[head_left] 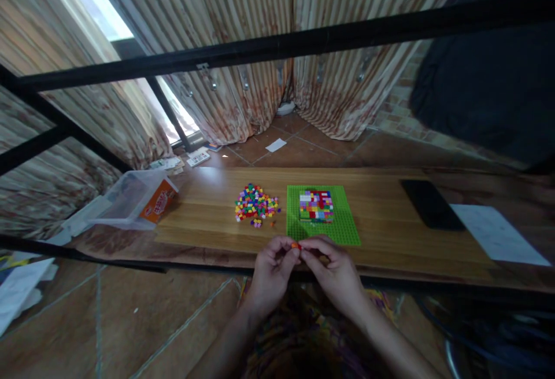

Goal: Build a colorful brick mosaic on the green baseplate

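My left hand (276, 260) and my right hand (326, 258) meet at the front edge of the table, fingertips almost touching. Pinched in the left fingers is a small orange toy brick (295, 246). A bit of red, seemingly another toy brick (300, 247), shows at the right fingertips, partly hidden by them. Just beyond the hands lies a green baseplate (347, 217), bearing a square block built of many-coloured bricks (316, 206). To its left is a loose pile of small coloured bricks (255, 202), with a few strays in front.
A clear plastic bin (125, 197) with an orange label stands at the table's left end. Toward the right lie a black phone-like slab (431, 204) and a white paper sheet (498, 234). A black metal bar (277, 48) crosses above the wooden table (390, 246).
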